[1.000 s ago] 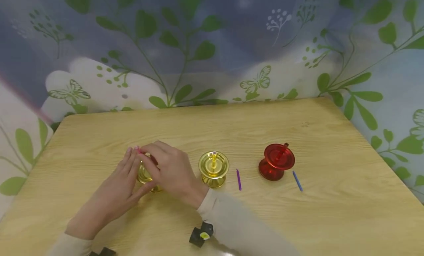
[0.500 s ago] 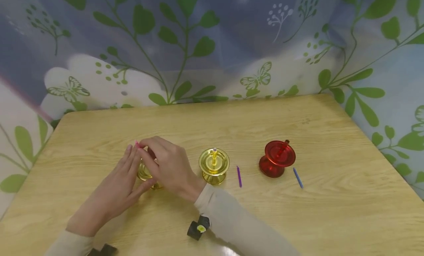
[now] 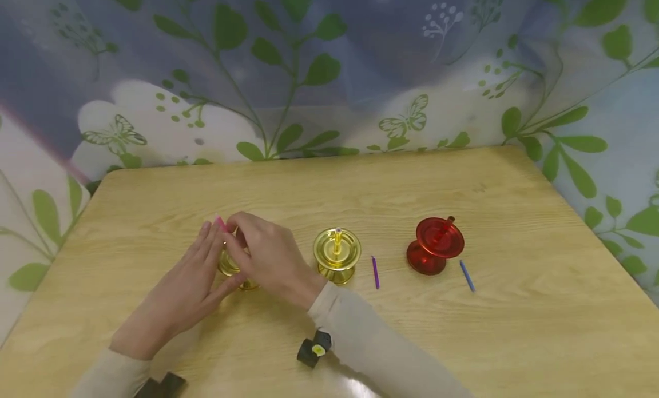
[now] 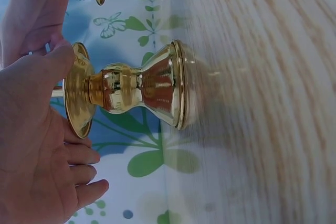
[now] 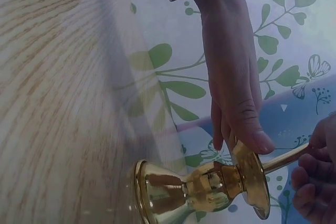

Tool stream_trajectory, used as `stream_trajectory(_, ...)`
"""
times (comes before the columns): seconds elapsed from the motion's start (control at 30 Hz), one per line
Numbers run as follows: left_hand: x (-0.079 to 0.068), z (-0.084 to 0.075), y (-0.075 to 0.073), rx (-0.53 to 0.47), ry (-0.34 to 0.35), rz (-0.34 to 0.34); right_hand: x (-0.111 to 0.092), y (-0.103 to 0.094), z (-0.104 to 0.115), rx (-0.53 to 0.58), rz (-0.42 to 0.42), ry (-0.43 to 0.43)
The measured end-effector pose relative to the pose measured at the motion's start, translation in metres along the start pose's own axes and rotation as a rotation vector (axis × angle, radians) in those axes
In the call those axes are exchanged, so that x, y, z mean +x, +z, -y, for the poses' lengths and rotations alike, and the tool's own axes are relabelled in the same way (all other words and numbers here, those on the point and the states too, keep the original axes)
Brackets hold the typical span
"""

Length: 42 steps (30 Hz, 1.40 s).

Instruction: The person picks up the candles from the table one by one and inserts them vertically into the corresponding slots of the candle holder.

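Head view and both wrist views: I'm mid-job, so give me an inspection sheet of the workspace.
Surface: wood-grain table; glare low in the head view.
Job's things: left gold holder, upright; pink candle, partly hidden, seating unclear.
Clutter: right gold holder and red holder standing; purple candle and blue candle lying on the table.
Left hand: fingers straight, close about the left gold holder.
Right hand: fingers pinch the pink candle.
Cables: nothing seen.
Surroundings: leaf-and-butterfly backdrop behind and at both sides.
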<state>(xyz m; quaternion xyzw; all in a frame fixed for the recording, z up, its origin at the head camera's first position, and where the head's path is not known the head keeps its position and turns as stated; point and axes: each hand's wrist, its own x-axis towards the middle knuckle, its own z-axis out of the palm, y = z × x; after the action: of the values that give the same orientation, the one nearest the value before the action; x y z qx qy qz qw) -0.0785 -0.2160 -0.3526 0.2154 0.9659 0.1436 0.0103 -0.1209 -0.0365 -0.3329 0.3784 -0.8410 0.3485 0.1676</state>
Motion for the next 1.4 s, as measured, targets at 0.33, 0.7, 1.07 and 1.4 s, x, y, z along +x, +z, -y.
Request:
stream_trajectory(0.33, 0.008, -0.004, 0.001, 0.009, -0.002, 0.040, -0.005, -0.003, -0.007, 0.011, 0.011, 0.020)
stream_trajectory(0.7, 0.010, -0.004, 0.002, 0.002, 0.007, 0.024, -0.016, -0.007, -0.010, -0.031, 0.042, 0.027)
stream_trajectory(1.07, 0.000, -0.007, 0.002, -0.003, -0.046, 0.013, -0.035, -0.030, 0.002, -0.094, 0.071, -0.046)
stream_trajectory(1.4, -0.004, -0.011, -0.001, 0.021, -0.065, -0.020, -0.044, -0.045, 0.006, -0.146, 0.078, -0.079)
